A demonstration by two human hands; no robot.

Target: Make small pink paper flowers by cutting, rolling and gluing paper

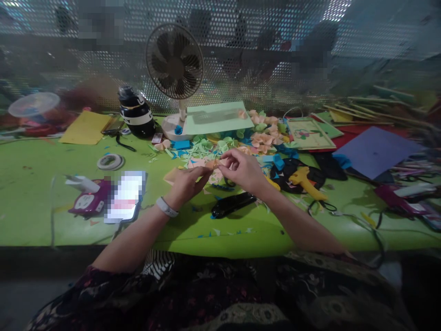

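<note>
Between my fingertips is a small piece of peach paper (pixel 212 163), held over the middle of the green table (pixel 193 234). My left hand (pixel 189 184) pinches it from the left. My right hand (pixel 243 170) touches its other end with bent thumb and fingers. Beneath and behind my hands lie peach, green and blue paper scraps (pixel 203 146). A black stapler (pixel 234 204) rests on the table just below my right hand. Beyond it sits a pile of peach and green paper flowers (pixel 265 133).
A yellow glue gun (pixel 303 181) with a cord lies at right, near purple paper (pixel 375 149). At left are a lit phone (pixel 126 197), a tape roll (pixel 110 161) and a purple tape dispenser (pixel 90 200). A fan (pixel 175 64) and a black bottle (pixel 137 115) stand behind.
</note>
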